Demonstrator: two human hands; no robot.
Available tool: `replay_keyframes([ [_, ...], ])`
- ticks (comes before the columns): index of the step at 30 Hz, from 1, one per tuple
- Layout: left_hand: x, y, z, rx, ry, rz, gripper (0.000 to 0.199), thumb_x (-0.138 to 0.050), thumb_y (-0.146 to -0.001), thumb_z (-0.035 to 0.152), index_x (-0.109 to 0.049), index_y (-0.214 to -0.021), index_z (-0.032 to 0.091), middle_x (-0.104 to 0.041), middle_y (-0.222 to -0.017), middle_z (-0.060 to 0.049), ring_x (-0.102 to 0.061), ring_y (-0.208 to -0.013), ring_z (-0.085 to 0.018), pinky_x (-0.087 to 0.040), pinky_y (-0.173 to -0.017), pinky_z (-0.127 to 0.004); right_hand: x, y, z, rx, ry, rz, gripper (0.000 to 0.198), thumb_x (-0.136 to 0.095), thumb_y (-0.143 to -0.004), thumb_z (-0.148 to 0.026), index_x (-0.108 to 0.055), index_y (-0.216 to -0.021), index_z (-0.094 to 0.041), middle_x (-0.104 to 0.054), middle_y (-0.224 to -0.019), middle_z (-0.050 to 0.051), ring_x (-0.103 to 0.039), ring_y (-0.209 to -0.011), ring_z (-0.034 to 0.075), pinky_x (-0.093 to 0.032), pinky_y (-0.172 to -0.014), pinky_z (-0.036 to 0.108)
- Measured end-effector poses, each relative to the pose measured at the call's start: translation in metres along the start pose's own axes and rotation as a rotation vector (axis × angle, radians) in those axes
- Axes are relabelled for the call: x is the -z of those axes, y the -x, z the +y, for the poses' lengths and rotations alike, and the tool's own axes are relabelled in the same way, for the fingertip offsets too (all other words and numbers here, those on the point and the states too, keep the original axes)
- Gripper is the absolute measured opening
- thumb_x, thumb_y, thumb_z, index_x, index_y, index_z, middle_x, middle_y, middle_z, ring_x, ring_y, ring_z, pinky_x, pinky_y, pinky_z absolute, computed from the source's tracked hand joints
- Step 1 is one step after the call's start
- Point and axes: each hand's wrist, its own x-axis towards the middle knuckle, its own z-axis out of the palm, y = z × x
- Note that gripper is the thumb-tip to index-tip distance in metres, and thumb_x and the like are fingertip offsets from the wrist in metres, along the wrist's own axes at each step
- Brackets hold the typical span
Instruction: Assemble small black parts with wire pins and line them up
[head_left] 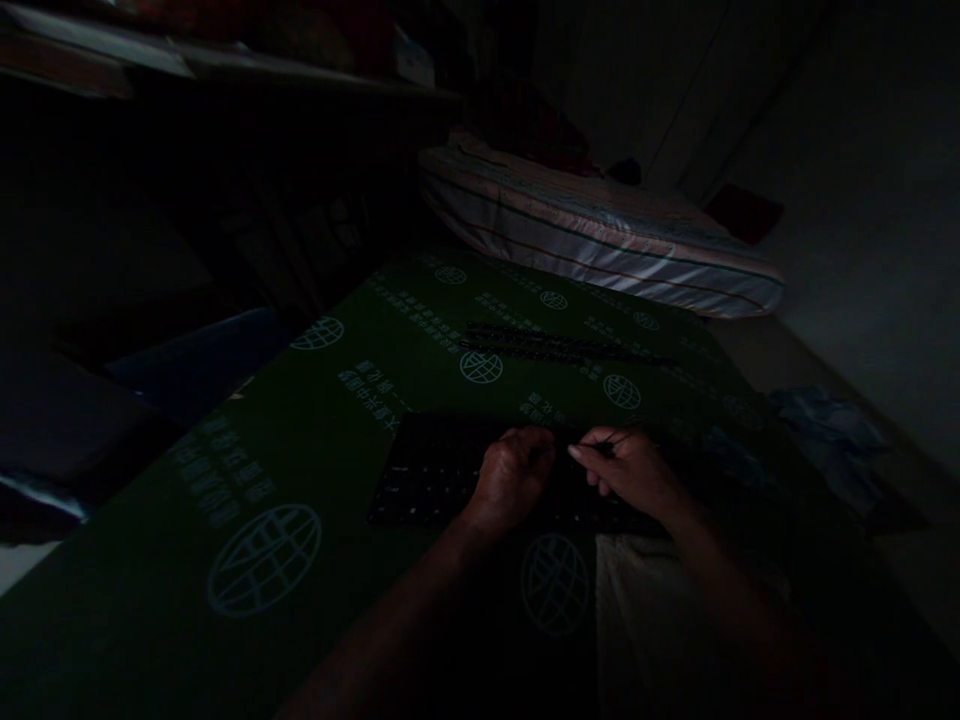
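Note:
A black keyboard (427,475) lies flat on a green printed board (420,590) in dim light. Over the middle of its keys, my left hand (514,475) is closed, fingers curled inward; whatever they grip is lost in shadow. My right hand (626,465) faces it just to the right, thumb and forefinger pinched together. A thin dark bit shows near that pinch, too dark to name. Only a small gap separates the two hands. Farther back on the board lie long, thin dark strips (525,345).
A mattress with a striped cover (600,240) stands beyond the board. Pale cloth (645,610) lies at the near edge, under my right forearm. Crumpled bluish material (825,435) is on the right, and a cluttered shelf (300,70) runs along the upper left.

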Motion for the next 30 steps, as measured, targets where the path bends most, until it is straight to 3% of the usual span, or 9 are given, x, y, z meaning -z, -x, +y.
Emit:
replay_keyframes([
  [12,-0.001,0.0,-0.001,0.0,-0.006,0.005,0.017,-0.055,-0.074,0.009,-0.066,-0.084,0.019,-0.069,-0.082,-0.001,-0.063,-0.079,-0.016,-0.05,-0.073,-0.026,-0.009,-0.004,0.003,0.09,0.083,0.028,0.022,-0.053,-0.075,-0.036,-0.059,-0.066,-0.017,-0.051,-0.045,-0.004,-0.045,-0.037,0.007,-0.032,-0.037,0.017],
  [17,0.001,0.0,0.002,-0.014,-0.062,-0.011,0.017,-0.056,-0.074,0.01,-0.066,-0.084,0.02,-0.069,-0.082,-0.001,-0.062,-0.079,-0.016,-0.049,-0.073,-0.026,-0.012,-0.004,0.009,0.052,0.068,0.082,0.023,-0.056,-0.072,-0.04,-0.061,-0.067,-0.018,-0.05,-0.043,-0.004,-0.044,-0.037,0.009,-0.03,-0.036,0.018],
  [30,-0.005,0.003,0.016,-0.182,-0.359,-0.17,0.016,-0.052,-0.075,0.01,-0.064,-0.085,0.014,-0.064,-0.088,-0.008,-0.055,-0.087,-0.022,-0.047,-0.08,-0.034,-0.031,-0.008,0.028,0.249,0.028,0.306,0.005,-0.052,-0.071,-0.025,-0.054,-0.072,-0.021,-0.061,-0.063,-0.001,-0.058,-0.058,0.013,-0.044,-0.055,0.022],
])
